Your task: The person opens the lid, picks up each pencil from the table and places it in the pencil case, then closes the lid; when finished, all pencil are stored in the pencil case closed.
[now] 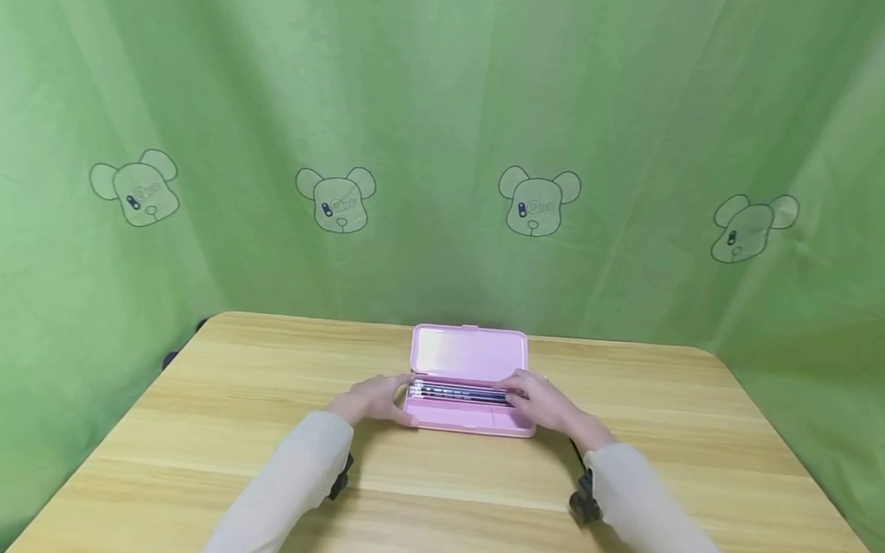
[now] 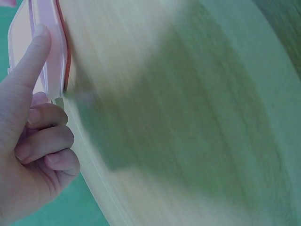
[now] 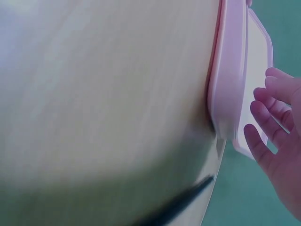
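A pink pencil case (image 1: 470, 429) lies lid-up on the table, its lid (image 1: 470, 353) tipped back. Several dark pencils (image 1: 455, 392) with pale left ends lie side by side in the rear compartment. My left hand (image 1: 374, 396) holds the case's left end, thumb on the front wall; in the left wrist view its other fingers curl in beside that end. My right hand (image 1: 544, 401) is over the right end of the pencils and hides their tips. In the right wrist view its fingers (image 3: 268, 120) are loosely bent and spread apart, with nothing visible between them.
The wooden table (image 1: 430, 510) reaches a green curtain (image 1: 449, 143) printed with bear heads, behind and at both sides. A dark wrist camera (image 1: 585, 499) hangs under the right sleeve, another (image 1: 341, 477) by the left. In front, the case has a small divider.
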